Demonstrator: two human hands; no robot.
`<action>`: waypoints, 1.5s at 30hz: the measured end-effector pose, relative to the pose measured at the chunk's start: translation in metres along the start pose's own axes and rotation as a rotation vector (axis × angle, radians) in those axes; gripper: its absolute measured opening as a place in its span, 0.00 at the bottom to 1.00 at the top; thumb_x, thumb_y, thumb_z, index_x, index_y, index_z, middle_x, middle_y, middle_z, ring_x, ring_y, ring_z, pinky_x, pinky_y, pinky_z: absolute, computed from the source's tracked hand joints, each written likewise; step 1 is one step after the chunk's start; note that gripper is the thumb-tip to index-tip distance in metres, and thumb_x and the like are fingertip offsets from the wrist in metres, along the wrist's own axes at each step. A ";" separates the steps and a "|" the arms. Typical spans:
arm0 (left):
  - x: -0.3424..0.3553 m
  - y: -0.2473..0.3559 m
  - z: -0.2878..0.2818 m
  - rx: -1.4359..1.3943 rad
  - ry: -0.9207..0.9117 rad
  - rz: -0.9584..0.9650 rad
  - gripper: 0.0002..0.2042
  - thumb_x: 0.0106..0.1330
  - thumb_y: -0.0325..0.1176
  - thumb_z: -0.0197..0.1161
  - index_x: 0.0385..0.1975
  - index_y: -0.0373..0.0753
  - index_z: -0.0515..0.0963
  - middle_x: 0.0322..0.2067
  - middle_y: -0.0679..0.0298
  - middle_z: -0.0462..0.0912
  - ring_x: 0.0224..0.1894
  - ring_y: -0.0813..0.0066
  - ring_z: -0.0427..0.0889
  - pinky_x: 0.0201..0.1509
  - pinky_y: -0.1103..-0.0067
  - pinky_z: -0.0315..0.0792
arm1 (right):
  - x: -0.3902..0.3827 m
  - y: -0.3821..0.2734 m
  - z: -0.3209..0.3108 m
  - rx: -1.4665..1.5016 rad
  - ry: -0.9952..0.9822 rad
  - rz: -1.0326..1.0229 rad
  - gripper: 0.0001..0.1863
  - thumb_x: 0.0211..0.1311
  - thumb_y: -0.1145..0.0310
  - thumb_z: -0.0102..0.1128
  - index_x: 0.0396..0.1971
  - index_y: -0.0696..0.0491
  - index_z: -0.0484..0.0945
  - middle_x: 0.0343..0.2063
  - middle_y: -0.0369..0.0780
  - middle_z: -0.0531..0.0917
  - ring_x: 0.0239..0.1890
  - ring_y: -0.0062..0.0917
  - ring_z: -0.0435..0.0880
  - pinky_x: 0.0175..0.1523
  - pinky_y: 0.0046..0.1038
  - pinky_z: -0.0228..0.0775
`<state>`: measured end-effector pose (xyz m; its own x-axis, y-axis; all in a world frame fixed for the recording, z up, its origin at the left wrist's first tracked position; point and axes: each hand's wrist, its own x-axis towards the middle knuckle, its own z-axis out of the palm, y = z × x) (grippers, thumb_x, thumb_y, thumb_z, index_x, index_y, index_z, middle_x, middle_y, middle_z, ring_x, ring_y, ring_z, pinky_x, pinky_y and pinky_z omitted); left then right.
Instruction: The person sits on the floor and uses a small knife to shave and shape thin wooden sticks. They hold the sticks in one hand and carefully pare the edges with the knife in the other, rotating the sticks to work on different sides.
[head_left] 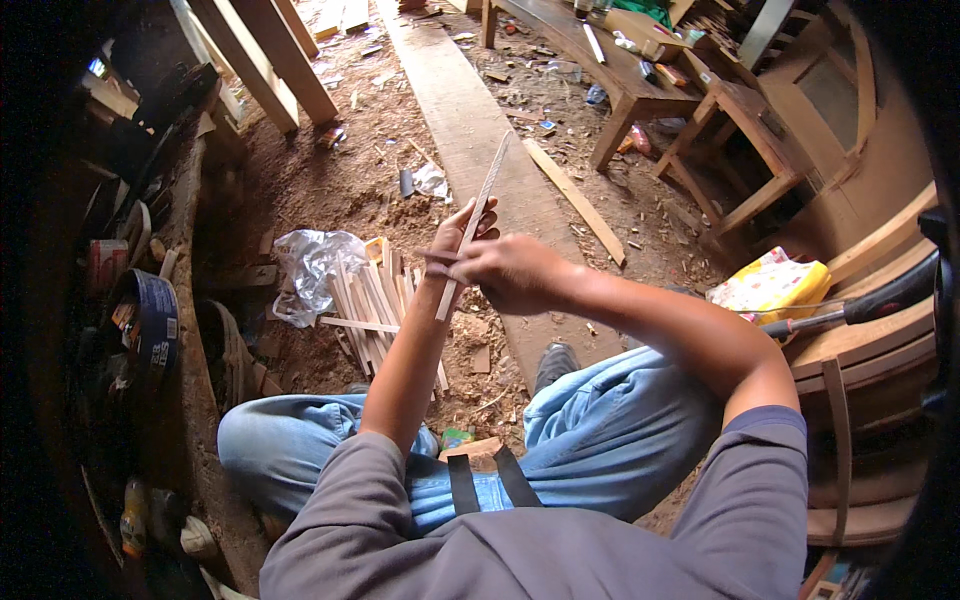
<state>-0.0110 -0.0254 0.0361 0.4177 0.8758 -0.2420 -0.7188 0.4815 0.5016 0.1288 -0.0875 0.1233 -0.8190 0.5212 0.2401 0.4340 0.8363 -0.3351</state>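
Out in front of me, my left hand (456, 228) is closed around a slim pale wooden strip (488, 185), its upper part marked with a slanting, rope-like pattern. The strip slopes from upper right to lower left, its lower end lying over my left forearm. My right hand (518, 272) crosses just below the left one, its fingers closed and pressed against the strip. Motion blurs those fingertips, and a small brownish piece seems pinched there; I cannot make out what it is. A loose pile of thin wooden strips (370, 310) lies on the ground beyond my left knee.
Crumpled clear plastic (312, 270) touches the strip pile. A long plank (450, 95) runs away from me over the shavings-strewn ground, a narrower board (575, 200) beside it. A low wooden table (570, 50) stands far right. A yellow-and-white packet (775, 285) lies near my right elbow.
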 end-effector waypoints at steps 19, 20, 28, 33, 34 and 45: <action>0.015 0.024 -0.046 -0.210 -0.237 -0.094 0.13 0.78 0.39 0.44 0.36 0.39 0.73 0.14 0.68 0.65 0.13 0.79 0.62 0.14 0.82 0.58 | 0.008 -0.006 0.018 -0.045 -0.073 -0.187 0.18 0.55 0.71 0.56 0.45 0.38 0.80 0.38 0.38 0.82 0.31 0.36 0.87 0.33 0.40 0.80; 0.015 0.027 -0.046 -0.136 -0.231 -0.058 0.13 0.77 0.38 0.44 0.36 0.39 0.73 0.13 0.68 0.65 0.13 0.78 0.62 0.14 0.82 0.58 | 0.010 -0.006 0.019 -0.180 -0.029 -0.045 0.16 0.55 0.71 0.56 0.43 0.39 0.80 0.38 0.38 0.81 0.32 0.37 0.87 0.34 0.41 0.80; 0.003 0.019 -0.030 0.086 -0.063 0.146 0.13 0.77 0.39 0.45 0.35 0.38 0.73 0.15 0.67 0.68 0.13 0.76 0.63 0.14 0.81 0.60 | 0.012 0.004 0.008 -0.262 0.139 0.060 0.12 0.52 0.75 0.56 0.37 0.48 0.80 0.32 0.38 0.81 0.25 0.37 0.85 0.29 0.38 0.79; 0.009 0.024 -0.032 -0.144 -0.194 -0.095 0.13 0.77 0.40 0.44 0.35 0.42 0.74 0.14 0.67 0.67 0.13 0.77 0.62 0.13 0.80 0.57 | 0.009 -0.001 0.011 -0.113 0.020 -0.224 0.12 0.53 0.73 0.57 0.38 0.46 0.80 0.29 0.38 0.79 0.27 0.36 0.85 0.28 0.37 0.78; 0.010 0.024 -0.032 -0.079 -0.140 -0.031 0.14 0.77 0.41 0.45 0.35 0.41 0.74 0.14 0.66 0.66 0.13 0.77 0.61 0.13 0.80 0.57 | 0.009 -0.001 0.012 -0.157 0.045 -0.109 0.12 0.53 0.73 0.57 0.38 0.45 0.80 0.29 0.38 0.79 0.27 0.35 0.85 0.28 0.37 0.78; 0.005 0.021 -0.024 -0.159 -0.108 0.069 0.14 0.77 0.39 0.43 0.37 0.38 0.73 0.15 0.67 0.66 0.12 0.77 0.61 0.14 0.81 0.58 | 0.006 -0.001 0.015 -0.320 0.005 -0.053 0.14 0.55 0.69 0.58 0.42 0.44 0.76 0.34 0.38 0.79 0.25 0.33 0.85 0.28 0.35 0.80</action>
<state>-0.0374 -0.0102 0.0256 0.4155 0.9021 -0.1165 -0.8230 0.4275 0.3740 0.1182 -0.0874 0.1116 -0.8421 0.4759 0.2540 0.4875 0.8729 -0.0192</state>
